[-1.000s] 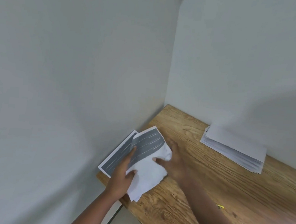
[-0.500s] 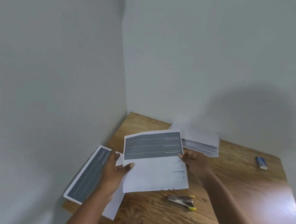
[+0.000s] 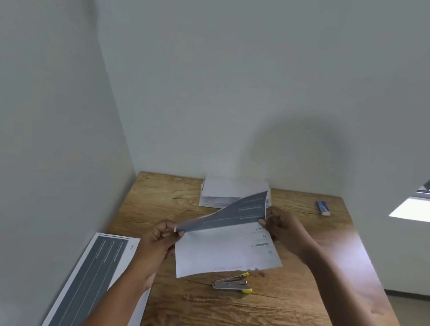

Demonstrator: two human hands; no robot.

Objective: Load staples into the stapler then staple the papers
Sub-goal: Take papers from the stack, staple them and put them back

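Above the middle of the wooden table I hold a set of printed papers. Their top edge, a dark grey band, curls toward me. My left hand pinches the left corner of that edge. My right hand grips the right corner. A small metal stapler with yellow tips lies flat on the table just below the held papers, touched by neither hand. A small blue and white staple box sits at the far right of the table.
A thick stack of white paper rests against the back wall. More printed sheets with a dark grey panel lie at the table's left edge along the left wall. Walls close in the table at back and left.
The view has swung right and down. I lifted the papers off the left sheets, carried them toward the table's middle, and their top edge now curls over. The stapler and staple box came into view.
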